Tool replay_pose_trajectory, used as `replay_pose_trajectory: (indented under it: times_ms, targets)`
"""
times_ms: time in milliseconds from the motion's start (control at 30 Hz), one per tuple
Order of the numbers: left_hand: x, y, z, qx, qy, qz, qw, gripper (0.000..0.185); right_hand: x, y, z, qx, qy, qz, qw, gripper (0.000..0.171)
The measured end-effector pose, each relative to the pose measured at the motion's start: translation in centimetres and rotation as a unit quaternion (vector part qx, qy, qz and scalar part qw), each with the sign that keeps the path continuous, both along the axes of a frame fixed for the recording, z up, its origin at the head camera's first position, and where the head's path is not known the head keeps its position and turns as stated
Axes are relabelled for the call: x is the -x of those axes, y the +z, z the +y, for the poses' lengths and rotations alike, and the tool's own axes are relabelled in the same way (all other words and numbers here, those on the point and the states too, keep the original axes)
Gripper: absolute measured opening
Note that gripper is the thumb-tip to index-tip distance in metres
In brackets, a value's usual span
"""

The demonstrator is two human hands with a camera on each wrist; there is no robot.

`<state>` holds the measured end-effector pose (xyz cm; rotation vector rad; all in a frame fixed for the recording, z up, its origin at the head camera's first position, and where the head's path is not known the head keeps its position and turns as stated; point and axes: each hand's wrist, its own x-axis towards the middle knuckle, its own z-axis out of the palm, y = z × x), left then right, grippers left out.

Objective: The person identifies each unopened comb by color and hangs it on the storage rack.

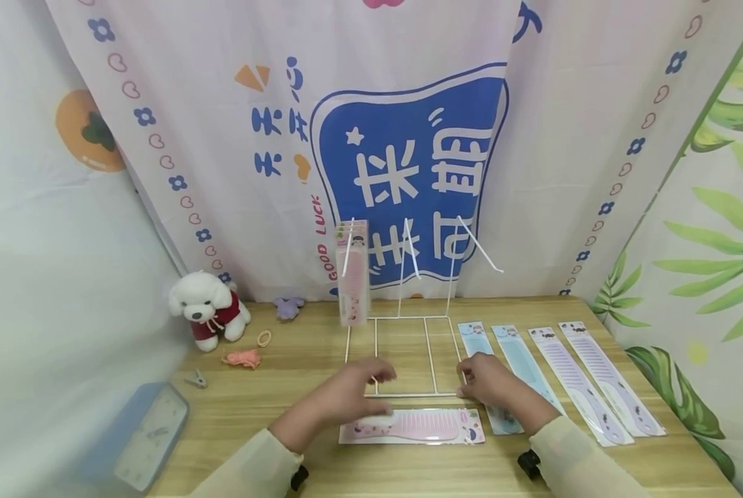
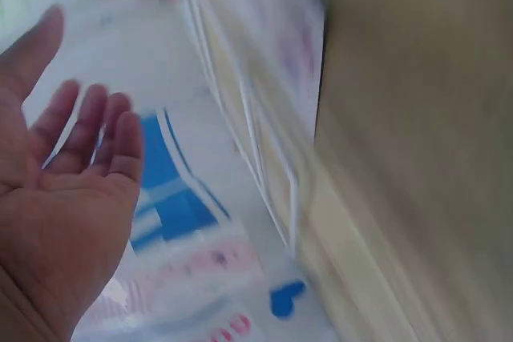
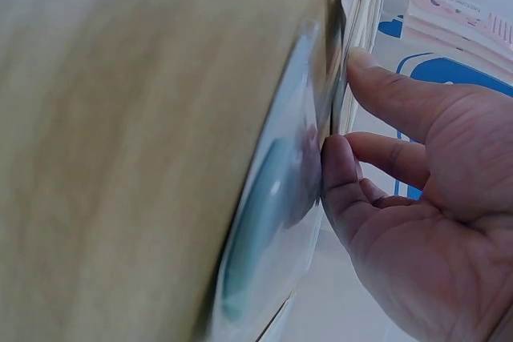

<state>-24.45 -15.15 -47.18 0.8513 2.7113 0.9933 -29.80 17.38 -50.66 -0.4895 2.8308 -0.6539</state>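
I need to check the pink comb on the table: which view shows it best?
The head view: the pink comb lies whole in its pack between both hands. The left wrist view shows only a blurred pink pack; the right wrist view shows none.

- Even, diffuse light is filling the head view; shadows are lying soft and faint on the wooden table (image 1: 297, 443).
- Wide-angle distortion is bending the far curtain (image 1: 222, 173) toward the left and right edges.
- Motion blur is smearing the left wrist view.
- Close surfaces in the right wrist view are sitting out of focus.
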Motion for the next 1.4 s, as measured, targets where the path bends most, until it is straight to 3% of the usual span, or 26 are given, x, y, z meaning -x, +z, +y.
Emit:
replay_pose_trajectory:
  times_ms: [167,333,533,700,833,933,1233,1400]
  targets:
    - [-1.9,-0.1,2.0,0.138,-0.077,0.039,0.9867,0.053,0.1,-0.1,0.0,0.005,-0.002,0.005,1.000,0.022]
    - [-2.2,-0.4,2.9,0.177,-0.083,0.053,0.9794,0.054,-0.1,-0.1,0.1,0.011,0.001,0.007,1.000,0.021]
    - [-2.0,-1.2,3.1,0.191,-0.072,0.051,0.9777,0.054,-0.1,-0.2,0.2,0.012,0.010,0.011,1.000,0.028]
    - [-1.9,-2.0,3.2,0.208,-0.074,0.059,0.9736,0.052,0.0,-0.2,0.1,0.004,0.001,0.006,1.000,0.022]
    - [-1.9,-2.3,3.2,0.217,-0.070,0.061,0.9717,0.052,0.1,-0.1,0.1,-0.001,-0.008,0.002,1.000,0.039]
    - [-2.0,-2.4,3.2,0.219,-0.070,0.062,0.9712,0.051,0.1,-0.1,0.1,0.002,-0.006,-0.002,1.000,0.041]
    - [-2.2,-2.4,2.5,0.190,-0.102,0.065,0.9743,0.043,0.0,-0.1,0.0,-0.001,-0.007,-0.002,1.000,0.039]
    - [-2.3,-2.5,2.3,0.178,-0.105,0.071,0.9758,0.043,0.0,-0.1,0.1,0.000,-0.008,0.000,1.000,0.049]
